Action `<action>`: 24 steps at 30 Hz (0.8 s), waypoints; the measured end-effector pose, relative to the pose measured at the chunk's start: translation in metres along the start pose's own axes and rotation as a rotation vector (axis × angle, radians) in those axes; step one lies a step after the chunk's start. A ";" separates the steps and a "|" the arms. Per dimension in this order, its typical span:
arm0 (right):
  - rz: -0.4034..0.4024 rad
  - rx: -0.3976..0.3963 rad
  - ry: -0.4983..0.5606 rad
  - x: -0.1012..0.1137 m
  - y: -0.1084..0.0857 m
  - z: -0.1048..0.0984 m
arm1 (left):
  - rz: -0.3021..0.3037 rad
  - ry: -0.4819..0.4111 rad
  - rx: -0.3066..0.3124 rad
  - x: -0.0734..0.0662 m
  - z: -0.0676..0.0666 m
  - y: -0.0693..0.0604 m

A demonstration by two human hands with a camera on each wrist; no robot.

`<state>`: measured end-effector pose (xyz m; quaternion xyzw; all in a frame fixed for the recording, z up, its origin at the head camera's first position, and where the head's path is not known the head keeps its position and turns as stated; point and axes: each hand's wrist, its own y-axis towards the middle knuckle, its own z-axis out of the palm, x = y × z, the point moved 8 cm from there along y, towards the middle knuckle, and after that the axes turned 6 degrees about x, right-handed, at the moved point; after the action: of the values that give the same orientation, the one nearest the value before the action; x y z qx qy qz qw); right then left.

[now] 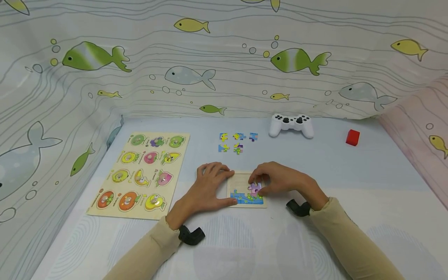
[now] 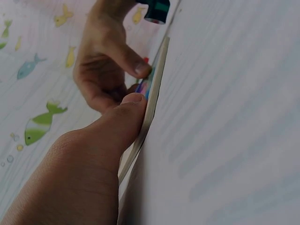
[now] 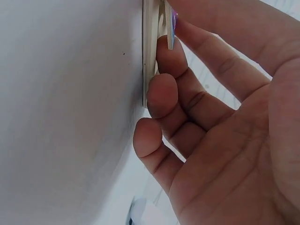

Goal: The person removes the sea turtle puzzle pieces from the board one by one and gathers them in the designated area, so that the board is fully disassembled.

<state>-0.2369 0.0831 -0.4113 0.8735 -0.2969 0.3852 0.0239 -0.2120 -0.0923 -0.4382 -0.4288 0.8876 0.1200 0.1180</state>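
My right hand pinches a pink-purple jigsaw piece over the right side of a small wooden puzzle tray. In the right wrist view the piece is tilted off the tray, and the other fingertips are by the tray's edge. Blue jigsaw pieces line the tray's bottom. My left hand spans the tray's left side, its thumb resting on the lower left and its index fingertip at the upper left corner. In the left wrist view the thumb lies along the tray edge.
Several loose jigsaw pieces lie beyond the tray. A wooden fruit peg board is at the left. A white game controller and a red block lie at the back right. A fish-patterned cloth rises behind.
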 end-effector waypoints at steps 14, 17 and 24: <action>-0.005 -0.030 0.004 -0.007 0.000 -0.004 | 0.002 -0.007 -0.001 0.000 -0.002 0.000; -0.015 -0.052 0.016 -0.009 0.000 -0.007 | 0.005 -0.002 -0.005 0.000 -0.002 -0.001; -0.060 -0.101 0.047 -0.013 -0.001 -0.011 | 0.011 -0.013 -0.007 -0.001 -0.002 -0.001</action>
<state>-0.2509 0.0933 -0.4125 0.8705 -0.2889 0.3891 0.0864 -0.2111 -0.0924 -0.4361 -0.4236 0.8887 0.1264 0.1216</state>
